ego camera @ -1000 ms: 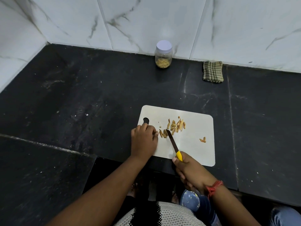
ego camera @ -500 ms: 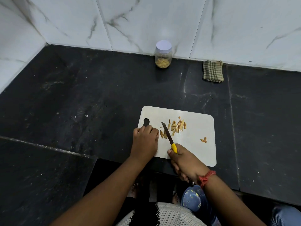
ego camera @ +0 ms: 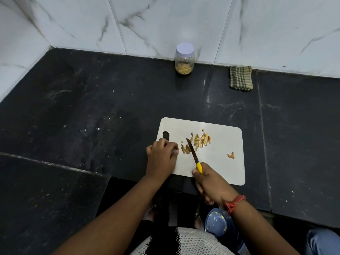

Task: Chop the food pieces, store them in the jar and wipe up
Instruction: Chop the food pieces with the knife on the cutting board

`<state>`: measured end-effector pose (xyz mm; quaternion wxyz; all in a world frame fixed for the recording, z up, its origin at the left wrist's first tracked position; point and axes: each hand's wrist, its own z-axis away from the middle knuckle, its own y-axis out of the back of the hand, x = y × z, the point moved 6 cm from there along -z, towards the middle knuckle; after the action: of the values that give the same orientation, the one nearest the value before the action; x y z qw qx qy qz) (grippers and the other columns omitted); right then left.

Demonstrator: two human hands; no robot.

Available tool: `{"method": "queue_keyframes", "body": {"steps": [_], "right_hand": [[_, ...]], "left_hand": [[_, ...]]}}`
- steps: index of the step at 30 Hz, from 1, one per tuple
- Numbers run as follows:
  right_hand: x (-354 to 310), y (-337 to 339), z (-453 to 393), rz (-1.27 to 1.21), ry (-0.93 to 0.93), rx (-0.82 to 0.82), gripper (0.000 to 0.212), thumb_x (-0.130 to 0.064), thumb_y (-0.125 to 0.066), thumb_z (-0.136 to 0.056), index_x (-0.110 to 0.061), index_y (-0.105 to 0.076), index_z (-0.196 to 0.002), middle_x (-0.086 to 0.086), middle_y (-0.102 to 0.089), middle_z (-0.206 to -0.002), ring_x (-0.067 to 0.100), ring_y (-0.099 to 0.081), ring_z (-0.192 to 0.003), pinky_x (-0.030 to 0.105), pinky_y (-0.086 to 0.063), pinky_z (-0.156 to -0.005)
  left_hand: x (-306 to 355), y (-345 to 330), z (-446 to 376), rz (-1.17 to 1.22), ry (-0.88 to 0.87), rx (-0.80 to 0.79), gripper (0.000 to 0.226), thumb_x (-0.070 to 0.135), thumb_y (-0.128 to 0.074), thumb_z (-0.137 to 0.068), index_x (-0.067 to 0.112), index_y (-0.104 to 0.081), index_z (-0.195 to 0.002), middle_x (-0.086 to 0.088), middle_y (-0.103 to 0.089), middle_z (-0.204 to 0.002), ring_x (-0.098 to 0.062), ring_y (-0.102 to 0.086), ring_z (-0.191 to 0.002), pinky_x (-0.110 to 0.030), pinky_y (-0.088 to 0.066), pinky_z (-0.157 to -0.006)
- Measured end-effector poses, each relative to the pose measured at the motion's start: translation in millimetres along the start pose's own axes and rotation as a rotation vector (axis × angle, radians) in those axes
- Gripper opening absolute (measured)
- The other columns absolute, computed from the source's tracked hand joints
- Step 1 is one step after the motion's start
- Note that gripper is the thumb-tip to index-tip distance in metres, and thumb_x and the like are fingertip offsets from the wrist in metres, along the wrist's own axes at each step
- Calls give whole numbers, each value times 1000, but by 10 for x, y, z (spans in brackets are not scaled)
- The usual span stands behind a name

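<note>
R hand [ego camera: 211, 183], lower centre-right of frame, is clenched round the yellow handle of a knife [ego camera: 193, 155]; dark blade runs up & left from the fist, tip over the white cutting board [ego camera: 224, 162], right in among the food pieces [ego camera: 199, 139]. Red thread band [ego camera: 234, 203] sits on that wrist.

L hand [ego camera: 161, 159], just left of the blade, rests knuckles-up on the board's lower-left part w/ fingers curled under; fingertips are beside a small clump of the cut bits, and a tan bit shows at the fingertips, but can't tell if it's actually pinched or just pressed down.

Most food pieces lie as a loose cluster of thin tan strips, centre of frame, upper-middle of the board. One stray piece [ego camera: 230, 155] lies apart toward the board's right edge. Board has a dark slot cut-out near its left edge, above the L hand.

Board lies on a black stone counter [ego camera: 92, 107], near its front edge.

Jar [ego camera: 184, 58], upper centre, stands upright against the marble-tile wall [ego camera: 165, 24], white lid on, some tan pieces already in the bottom. Well apart from the board.

Checked cloth [ego camera: 240, 78], upper right, folded, on the counter by the wall, to the right of the jar.

Bottom edge: a blue bowl-like thing [ego camera: 219, 223], below counter level, under the R forearm.
</note>
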<state>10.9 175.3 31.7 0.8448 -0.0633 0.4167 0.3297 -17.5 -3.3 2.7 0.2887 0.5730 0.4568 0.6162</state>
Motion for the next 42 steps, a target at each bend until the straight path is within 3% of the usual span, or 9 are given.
{"method": "queue_keyframes", "body": {"steps": [8,11,16,21,28,33,37,40,42], "right_hand": [[3,-27,17,221,51,56,14,-33,-38,-104,-21,-38,-97,7,-51,-62,13,-40,-33,21,-34,-35],[-18,-69,-28,365,113,85,15,-30,-37,-105,-19,-35,-95,7,-54,-64,9,-41,-34,22,-34,-36],[-43,-170,-125,545,181,137,13,-25,-37,-104,-16,-34,-96,6,-55,-72,22,-54,-61,30,-38,-54],[-80,-245,-167,596,189,153,11,-21,-38,-104,-14,-34,-97,4,-51,-71,21,-50,-62,31,-32,-56],[-75,-297,-202,641,185,181,7,-14,-38,-103,-13,-33,-98,7,-52,-77,23,-46,-63,32,-27,-57],[-41,-349,-222,716,154,200,12,-5,-38,-99,-7,-37,-110,1,-45,-71,12,-39,-52,24,-22,-45],[-35,-416,-250,739,108,195,19,2,-37,-94,-5,-37,-112,9,-55,-80,25,-46,-61,31,-33,-56],[-32,-422,-291,744,80,184,22,2,-38,-94,-1,-37,-116,18,-64,-93,29,-54,-71,30,-33,-61],[-25,-421,-318,737,73,166,20,0,-39,-96,-1,-38,-115,16,-63,-92,31,-61,-80,29,-33,-62]], "left_hand": [[-62,-14,-3,117,76,9,25,32,-63,-94,24,-65,-118,4,-59,-115,-19,-51,-110,-40,-31,-97],[-94,-11,58,85,-24,29,21,29,-60,-95,24,-65,-115,5,-56,-111,-19,-51,-106,-41,-35,-95],[-61,22,191,-31,-272,63,31,33,-52,-95,20,-64,-120,5,-57,-124,-20,-53,-107,-45,-42,-94],[-51,5,263,-114,-404,42,40,33,-51,-96,15,-63,-130,6,-55,-142,-21,-52,-111,-45,-40,-96],[-57,-20,259,-180,-408,1,45,36,-51,-96,18,-59,-137,7,-54,-144,-20,-51,-112,-44,-39,-98],[-54,-34,248,-223,-426,-2,43,36,-50,-96,19,-61,-133,7,-54,-144,-21,-52,-110,-44,-39,-95],[-32,-9,237,-252,-460,20,41,36,-50,-96,18,-63,-130,6,-57,-141,-21,-53,-108,-43,-38,-92],[-13,17,232,-263,-486,30,40,36,-51,-95,18,-64,-128,5,-57,-139,-21,-53,-106,-43,-38,-90],[-12,18,227,-272,-492,20,41,36,-50,-95,17,-63,-129,5,-56,-140,-21,-52,-106,-43,-38,-90]]}}
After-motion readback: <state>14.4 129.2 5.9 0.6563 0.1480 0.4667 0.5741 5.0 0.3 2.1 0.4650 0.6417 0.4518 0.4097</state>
